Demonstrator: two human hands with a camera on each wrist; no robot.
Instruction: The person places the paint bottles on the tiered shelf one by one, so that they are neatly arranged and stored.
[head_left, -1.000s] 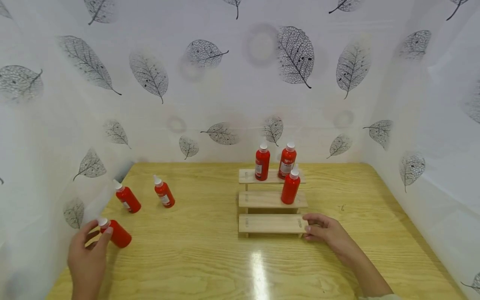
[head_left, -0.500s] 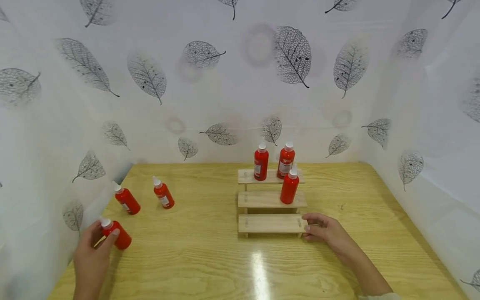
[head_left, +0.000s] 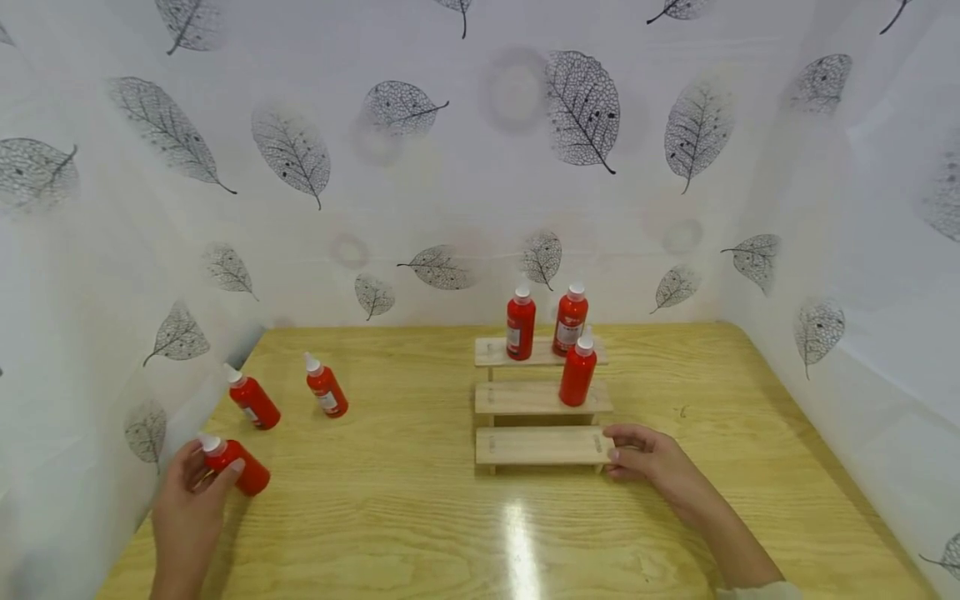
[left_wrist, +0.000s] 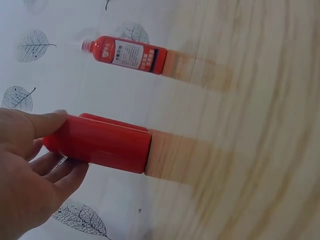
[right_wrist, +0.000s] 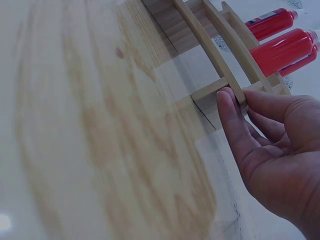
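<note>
At the left of the table my left hand (head_left: 189,510) grips a red squeeze bottle (head_left: 243,469) with a white pointed cap, thumb on one side and fingers on the other. In the left wrist view this bottle (left_wrist: 107,145) has its base at or just above the tabletop; I cannot tell which. My right hand (head_left: 648,457) pinches the right end of the lowest step of a three-step wooden rack (head_left: 536,447), as the right wrist view also shows. Two red bottles (head_left: 521,329) stand on the top step. Another red bottle (head_left: 577,377) stands at the right of the middle step.
Two more red bottles stand on the wood-grain table (head_left: 405,517): one (head_left: 255,402) just behind my left hand, one (head_left: 327,390) to its right. White leaf-print sheeting (head_left: 465,183) encloses the table at the back and both sides.
My left hand has moved right and its fingers have settled further down around the bottle. The bottle has shifted slightly right. My right hand stays on the rack.
</note>
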